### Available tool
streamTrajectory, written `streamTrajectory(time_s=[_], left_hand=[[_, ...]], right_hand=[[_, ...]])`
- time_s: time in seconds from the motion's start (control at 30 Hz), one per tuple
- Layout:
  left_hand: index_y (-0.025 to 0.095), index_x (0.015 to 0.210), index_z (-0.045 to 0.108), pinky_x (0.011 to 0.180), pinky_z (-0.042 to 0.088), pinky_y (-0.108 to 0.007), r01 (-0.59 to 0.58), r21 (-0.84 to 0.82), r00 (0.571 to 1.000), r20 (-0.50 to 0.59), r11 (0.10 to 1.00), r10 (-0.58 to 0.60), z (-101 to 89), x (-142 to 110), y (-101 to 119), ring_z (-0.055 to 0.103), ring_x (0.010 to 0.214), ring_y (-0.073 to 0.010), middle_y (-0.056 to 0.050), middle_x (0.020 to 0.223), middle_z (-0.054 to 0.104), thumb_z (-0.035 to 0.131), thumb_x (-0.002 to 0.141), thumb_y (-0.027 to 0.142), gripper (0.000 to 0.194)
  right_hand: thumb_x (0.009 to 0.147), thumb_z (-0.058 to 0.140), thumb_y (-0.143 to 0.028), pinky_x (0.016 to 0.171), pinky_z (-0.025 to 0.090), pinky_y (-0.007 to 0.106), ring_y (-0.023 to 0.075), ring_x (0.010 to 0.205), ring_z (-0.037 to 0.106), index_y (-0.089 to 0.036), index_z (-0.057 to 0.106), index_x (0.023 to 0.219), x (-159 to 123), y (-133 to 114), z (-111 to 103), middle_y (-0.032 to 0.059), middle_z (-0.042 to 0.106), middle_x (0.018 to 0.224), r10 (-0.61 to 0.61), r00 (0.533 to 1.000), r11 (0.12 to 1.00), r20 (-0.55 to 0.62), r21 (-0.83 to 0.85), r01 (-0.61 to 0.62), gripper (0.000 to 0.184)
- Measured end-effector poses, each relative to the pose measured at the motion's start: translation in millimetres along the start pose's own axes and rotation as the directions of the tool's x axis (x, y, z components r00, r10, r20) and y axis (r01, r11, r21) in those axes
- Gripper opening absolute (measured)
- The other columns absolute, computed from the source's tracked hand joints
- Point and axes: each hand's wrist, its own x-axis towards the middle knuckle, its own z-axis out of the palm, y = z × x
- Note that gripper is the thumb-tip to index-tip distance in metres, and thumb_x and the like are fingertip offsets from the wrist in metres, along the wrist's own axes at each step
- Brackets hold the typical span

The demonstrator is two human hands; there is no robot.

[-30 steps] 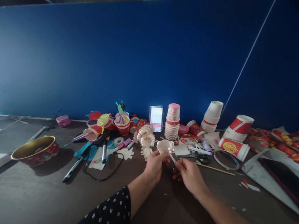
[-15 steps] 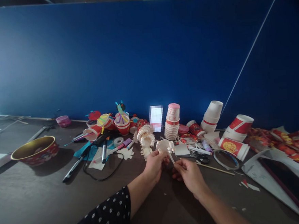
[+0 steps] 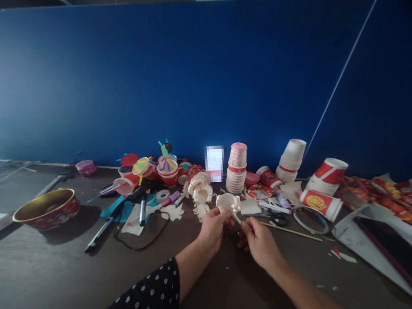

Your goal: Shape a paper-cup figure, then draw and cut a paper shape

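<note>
Between my hands is a white paper cup piece (image 3: 226, 202) with cut strips curled along its edge. My left hand (image 3: 214, 228) is closed on its lower left side, thumb on top. The fingers of my right hand (image 3: 256, 238) pinch the end of one narrow strip (image 3: 237, 217) that hangs from the right of the piece. Just behind my left hand lie similar white curled paper pieces (image 3: 201, 195), grouped together. A tall stack of paper cups (image 3: 237, 167) with a pink top stands behind the held piece.
On the left are a gold-lined red bowl (image 3: 45, 210), a marker (image 3: 142, 210) and decorated paper cups (image 3: 167, 171). To the right lie scissors (image 3: 280, 220), a tape roll (image 3: 310, 220), a thin stick (image 3: 296, 232), tilted cups (image 3: 325, 176) and a phone (image 3: 392, 249) in a white tray.
My right hand has shifted very slightly up along the strip, and less of the strip shows. My left hand keeps its hold, and the camera view has moved a little.
</note>
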Motion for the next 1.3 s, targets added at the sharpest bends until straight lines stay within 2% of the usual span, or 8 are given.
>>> streamTrajectory(time_s=[0.3, 0.47, 0.8, 1.07, 1.3], left_hand=[[0.011, 0.057, 0.053, 0.042, 0.029, -0.018, -0.019, -0.007, 1.0, 0.017, 1.0, 0.02, 0.6, -0.7, 1.3, 0.043, 0.041, -0.0051, 0.002, 0.048, 0.05, 0.061, 0.057, 0.017, 0.009], [0.011, 0.058, 0.054, 0.042, 0.029, -0.018, -0.012, -0.009, 1.0, 0.01, 1.0, 0.012, -0.4, 0.0, 0.6, 0.043, 0.041, -0.0051, 0.002, 0.049, 0.051, 0.062, 0.057, 0.018, 0.01], [0.012, 0.056, 0.052, 0.041, 0.029, -0.017, -0.008, 0.049, 0.999, 0.038, 0.999, 0.006, 0.3, -1.8, -0.3, 0.042, 0.039, -0.0048, 0.002, 0.045, 0.05, 0.059, 0.06, 0.018, 0.01], [0.012, 0.054, 0.051, 0.04, 0.03, -0.018, 0.003, 0.06, 1.0, 0.023, 0.998, -0.005, 1.3, -1.7, 0.1, 0.042, 0.039, -0.0056, 0.002, 0.046, 0.049, 0.058, 0.058, 0.016, 0.009], [0.012, 0.05, 0.05, 0.04, 0.028, -0.018, 0.007, 0.065, 1.0, 0.027, 0.998, -0.009, 1.2, -1.5, -1.3, 0.042, 0.038, -0.0059, 0.002, 0.042, 0.047, 0.059, 0.059, 0.019, 0.014]], right_hand=[[0.081, 0.036, -0.044, 0.04, 0.04, 0.022, 0.0144, 0.04, 0.056, -0.022, 0.045, 0.063, -1.3, 0.1, -0.1, -0.0028, 0.052, 0.049, -0.032, 0.999, 0.999, 0.008, -0.014, 0.032, 0.029], [0.08, 0.037, -0.044, 0.038, 0.039, 0.021, 0.0142, 0.039, 0.056, -0.021, 0.045, 0.062, -1.2, -1.6, 0.3, -0.0028, 0.052, 0.049, -0.004, 1.0, 1.0, 0.018, 0.012, 0.004, 0.03], [0.08, 0.038, -0.047, 0.039, 0.039, 0.021, 0.0145, 0.038, 0.056, -0.021, 0.044, 0.06, -1.0, -2.5, -0.5, -0.0013, 0.053, 0.043, -0.039, 0.999, 0.993, 0.014, -0.11, 0.041, 0.034], [0.082, 0.033, -0.046, 0.037, 0.038, 0.02, 0.0141, 0.036, 0.056, -0.02, 0.045, 0.06, -1.6, -2.5, -0.9, -0.0024, 0.05, 0.043, -0.059, 0.998, 0.989, 0.016, -0.135, 0.061, 0.036], [0.08, 0.037, -0.047, 0.036, 0.037, 0.019, 0.0135, 0.036, 0.056, -0.019, 0.046, 0.059, -2.4, -2.8, 0.0, -0.0026, 0.05, 0.042, -0.085, 0.996, 0.989, 0.013, -0.124, 0.086, 0.037]])
